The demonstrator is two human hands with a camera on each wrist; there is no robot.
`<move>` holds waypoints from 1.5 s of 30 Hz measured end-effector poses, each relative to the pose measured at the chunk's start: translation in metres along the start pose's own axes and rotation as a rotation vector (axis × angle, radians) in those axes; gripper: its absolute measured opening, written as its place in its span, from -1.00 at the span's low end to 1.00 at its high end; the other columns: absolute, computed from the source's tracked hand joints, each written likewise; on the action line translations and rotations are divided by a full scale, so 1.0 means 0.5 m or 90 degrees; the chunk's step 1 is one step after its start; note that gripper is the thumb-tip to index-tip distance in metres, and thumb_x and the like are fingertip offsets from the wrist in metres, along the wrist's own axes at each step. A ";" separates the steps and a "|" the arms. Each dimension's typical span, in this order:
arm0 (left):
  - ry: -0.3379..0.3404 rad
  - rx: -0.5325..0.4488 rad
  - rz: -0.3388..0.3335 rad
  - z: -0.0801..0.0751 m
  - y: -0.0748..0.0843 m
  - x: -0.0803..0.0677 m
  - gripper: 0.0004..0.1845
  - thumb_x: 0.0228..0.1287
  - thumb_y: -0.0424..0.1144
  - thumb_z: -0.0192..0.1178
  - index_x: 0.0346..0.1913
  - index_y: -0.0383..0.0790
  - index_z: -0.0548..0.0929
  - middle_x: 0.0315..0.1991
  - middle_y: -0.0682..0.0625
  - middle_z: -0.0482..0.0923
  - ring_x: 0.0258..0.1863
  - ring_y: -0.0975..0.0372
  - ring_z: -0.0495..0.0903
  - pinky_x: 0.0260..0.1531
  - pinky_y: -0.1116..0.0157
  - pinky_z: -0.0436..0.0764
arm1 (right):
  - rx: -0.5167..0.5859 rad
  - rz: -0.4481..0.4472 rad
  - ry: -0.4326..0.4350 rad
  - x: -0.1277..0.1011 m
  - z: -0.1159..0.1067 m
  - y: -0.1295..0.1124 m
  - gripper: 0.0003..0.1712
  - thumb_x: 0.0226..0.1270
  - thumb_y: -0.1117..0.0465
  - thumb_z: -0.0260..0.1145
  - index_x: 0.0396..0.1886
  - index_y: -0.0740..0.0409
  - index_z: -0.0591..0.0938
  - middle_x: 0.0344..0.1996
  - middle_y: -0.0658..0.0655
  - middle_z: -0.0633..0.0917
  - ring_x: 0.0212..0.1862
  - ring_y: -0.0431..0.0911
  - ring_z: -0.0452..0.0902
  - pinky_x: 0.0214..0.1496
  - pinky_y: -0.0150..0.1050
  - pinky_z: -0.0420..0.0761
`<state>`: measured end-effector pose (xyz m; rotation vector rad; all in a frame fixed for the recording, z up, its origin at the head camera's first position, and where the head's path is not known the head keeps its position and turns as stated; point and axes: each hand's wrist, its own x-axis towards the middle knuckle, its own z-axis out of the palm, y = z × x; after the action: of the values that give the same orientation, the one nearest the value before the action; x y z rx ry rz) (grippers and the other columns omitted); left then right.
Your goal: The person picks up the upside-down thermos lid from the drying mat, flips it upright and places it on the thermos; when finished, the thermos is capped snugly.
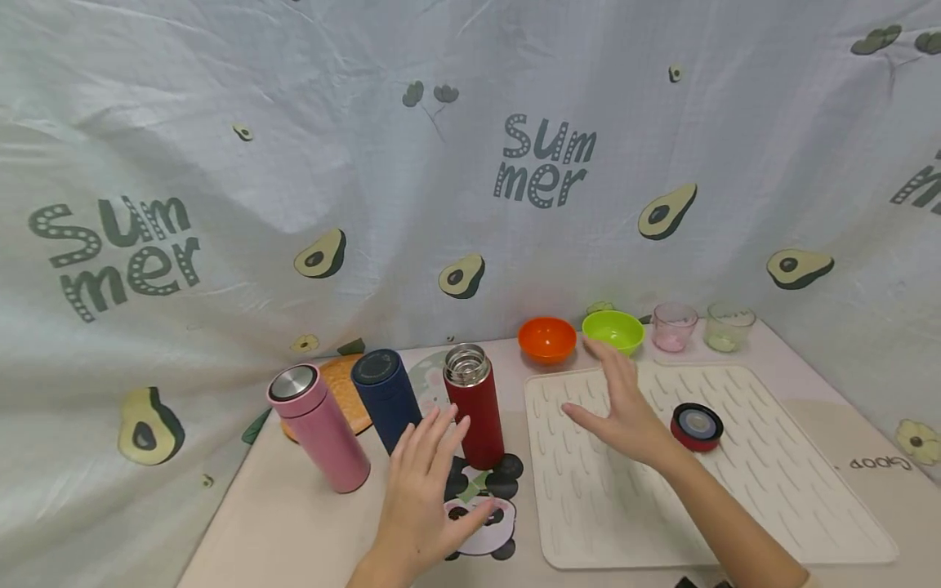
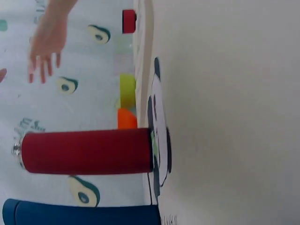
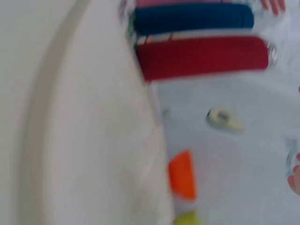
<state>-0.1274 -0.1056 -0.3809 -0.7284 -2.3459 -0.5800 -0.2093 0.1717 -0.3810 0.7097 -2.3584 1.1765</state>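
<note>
One white ribbed drying mat (image 1: 742, 482) lies flat on the table (image 1: 294, 523) and serves as the landmark here. Behind everything hangs one pale cloth backdrop (image 1: 367, 163) printed with avocados and the word "Summer".

Three flasks stand upright to the left of the mat. The red flask (image 1: 474, 408) is the nearest to it, just beside its left edge, with its lid off and its steel mouth open; it stands on a panda-shaped coaster (image 1: 485, 510). The navy flask (image 1: 385, 396) comes next to the left, with its cap on, and the pink flask (image 1: 319, 429) with a steel cap is the farthest from the mat. One round orange wooden board (image 1: 345, 392) lies behind the pink and navy flasks.

Two bowls sit just beyond the mat's far edge: one orange bowl (image 1: 547, 339) and one green bowl (image 1: 613, 331) to its right. Two small clear cups stand beyond the same edge, farther right: one pink-tinted cup (image 1: 673, 327) and one greenish cup (image 1: 729, 327).

One red lid (image 1: 696, 426) lies on the mat itself, in its middle part, inner side up.

The right hand (image 1: 625, 412) hovers above the mat, just left of the red lid, with fingers straight and spread, holding nothing. The left hand (image 1: 426, 490) is left of the mat, just in front of the red flask, fingers loosely extended and apart, gripping nothing; whether the fingertips touch the flask cannot be told.
</note>
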 end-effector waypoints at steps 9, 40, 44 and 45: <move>-0.169 -0.030 0.051 0.041 0.033 -0.027 -0.11 -0.20 0.22 0.37 0.27 -0.04 0.35 0.31 0.05 0.23 0.28 0.10 0.20 0.10 -0.09 0.31 | -0.131 0.207 -0.008 -0.100 -0.096 0.204 0.03 0.03 0.07 0.41 0.36 0.30 0.03 0.21 0.47 0.11 0.18 0.41 -0.08 0.00 0.36 0.05; -0.431 -0.437 -0.342 0.104 0.023 -0.021 -0.53 0.17 -0.07 0.23 0.14 -0.09 0.45 -0.21 0.19 0.59 -0.12 0.23 0.53 -0.08 0.06 0.51 | -0.053 0.046 -0.039 -0.107 0.017 0.130 -0.08 -0.27 0.27 0.58 0.18 0.22 0.35 -0.01 0.10 0.48 0.02 -0.06 0.42 0.02 -0.03 0.44; -0.389 -0.500 -0.353 0.104 0.019 -0.013 -0.56 0.24 -0.06 0.16 0.12 -0.20 0.47 -0.20 0.12 0.61 -0.15 0.26 0.54 -0.09 0.18 0.53 | -0.015 -0.030 -0.061 -0.096 0.043 0.074 -0.08 -0.29 0.26 0.58 0.18 0.21 0.36 -0.01 0.00 0.48 0.01 -0.13 0.42 0.04 -0.16 0.47; -0.380 -0.513 -0.353 0.104 0.017 -0.011 -0.56 0.26 -0.05 0.14 0.11 -0.22 0.47 -0.18 0.09 0.62 -0.15 0.26 0.54 -0.11 0.22 0.53 | -0.002 -0.049 -0.065 -0.095 0.049 0.061 -0.08 -0.30 0.26 0.59 0.18 0.20 0.36 -0.01 -0.01 0.48 0.00 -0.14 0.42 0.05 -0.19 0.46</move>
<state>-0.1401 -0.0720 -0.4200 -0.6184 -2.8648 -1.8335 -0.1935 0.1797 -0.4402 0.8708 -2.3909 1.1281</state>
